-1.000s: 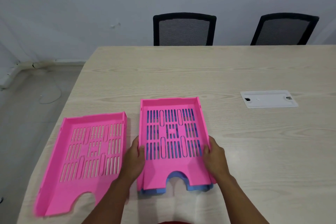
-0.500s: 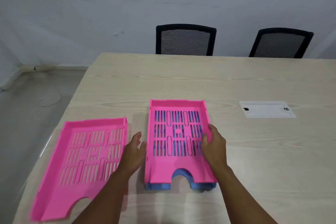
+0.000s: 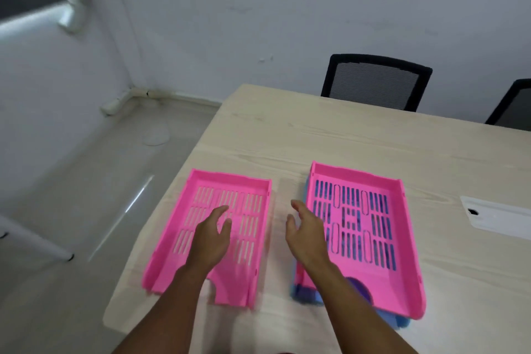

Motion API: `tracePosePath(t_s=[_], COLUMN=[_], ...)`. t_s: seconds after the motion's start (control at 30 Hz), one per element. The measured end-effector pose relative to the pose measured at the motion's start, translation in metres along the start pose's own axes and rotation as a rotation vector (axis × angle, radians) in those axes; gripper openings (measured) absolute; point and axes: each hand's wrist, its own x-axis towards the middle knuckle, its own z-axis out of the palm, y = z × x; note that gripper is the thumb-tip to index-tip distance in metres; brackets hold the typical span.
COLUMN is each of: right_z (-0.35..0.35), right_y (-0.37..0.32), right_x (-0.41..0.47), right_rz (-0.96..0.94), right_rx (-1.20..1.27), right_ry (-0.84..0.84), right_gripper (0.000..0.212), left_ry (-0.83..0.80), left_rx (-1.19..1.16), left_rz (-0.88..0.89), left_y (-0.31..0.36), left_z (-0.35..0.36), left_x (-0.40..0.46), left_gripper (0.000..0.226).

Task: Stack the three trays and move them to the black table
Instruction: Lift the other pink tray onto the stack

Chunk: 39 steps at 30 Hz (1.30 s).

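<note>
Trays sit in two places on the pale wood-grain worktop. At the left, near the worktop's left edge, a single pink tray lies flat with its slotted floor up and its cut-out front edge toward the person. To its right, with a strip of bare worktop between them, a second pink tray is nested on top of a blue tray; only the blue one's front corners and left edge peek out from under it, and blue shows through the upper tray's slots.

The left hand is over the floor of the single pink tray, fingers loosely spread and slightly curled, thumb apart from the rest. It grips nothing; whether the palm rests on the tray or is just above it cannot be told from this angle. The right hand is also spread wide, fingers extended and pointing away from the person, holding nothing. It is over the left wall of the stacked pair, its fingertips reaching toward the gap between the two piles, and its forearm crosses the stack's near left corner.

Beyond the worktop stand two black mesh-backed chairs against a white wall. A flat white plate lies on the worktop at the far right.
</note>
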Motion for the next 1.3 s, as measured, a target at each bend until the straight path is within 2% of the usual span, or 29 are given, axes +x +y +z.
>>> tracePosePath(t_s=[0.23,0.4,0.5,0.67,0.8,1.07,1.3], right_z=[0.046,0.068,0.079,0.078,0.073,0.031,-0.041], right_y=[-0.023,-0.01,-0.001,0.002,-0.003,-0.036,-0.023], right_x=[-0.02,-0.039,-0.047,-0.05,-0.042,-0.015,-0.003], right_rz=[0.087,0.243,0.282,0.273,0.251,0.159,0.184], right_rx=[-0.056,-0.168,-0.134,-0.074,0.028,0.224,0.277], right_ry=[-0.229,-0.357,-0.402,-0.297,-0.152,-0.046,0.051], right_gripper=[0.05,0.013,0.026,0.029,0.039,0.044,0.042], left_ry=[0.181,0.113,0.088,0.055,0.045,0.123,0.059], left_rx=[0.088,0.119,0.132,0.082,0.008,-0.226,-0.239], left_rz=[-0.139,-0.351,-0.383,-0.396,-0.298,-0.143,-0.059], left_y=[-0.054,-0.082,-0.08,-0.088,-0.093,-0.059,0.01], left_z=[-0.043,-0.056,-0.062,-0.073,-0.076,-0.085,-0.046], left_x=[-0.003,-0.006,-0.004,0.0,-0.009,0.004,0.019], left_gripper=[0.04,0.069,0.068,0.058,0.038,0.048,0.049])
